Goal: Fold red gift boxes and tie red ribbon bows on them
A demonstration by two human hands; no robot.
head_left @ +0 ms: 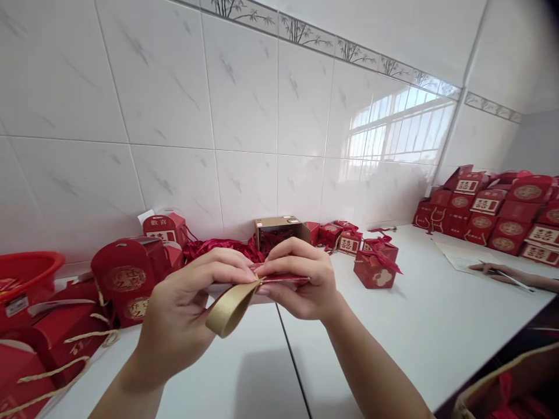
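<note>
Both hands meet at the centre of the view, above the white table (349, 343). My left hand (192, 308) pinches one side of a thin, flat red piece (286, 278) and the base of a gold ribbon loop (229, 311). My right hand (303, 279) grips the other side of the red piece, thumb below and fingers on top. The gold loop hangs down toward me between the hands. Fingers hide much of the red piece.
Red gift boxes (126, 273) and a red basin (32, 279) stand left. Behind are dark red ribbons (209, 249) and a cardboard box (278, 222). Right are a ribboned box (375, 265), stacked boxes (510, 227) and another person's hand (489, 267) with a pen over paper (458, 256).
</note>
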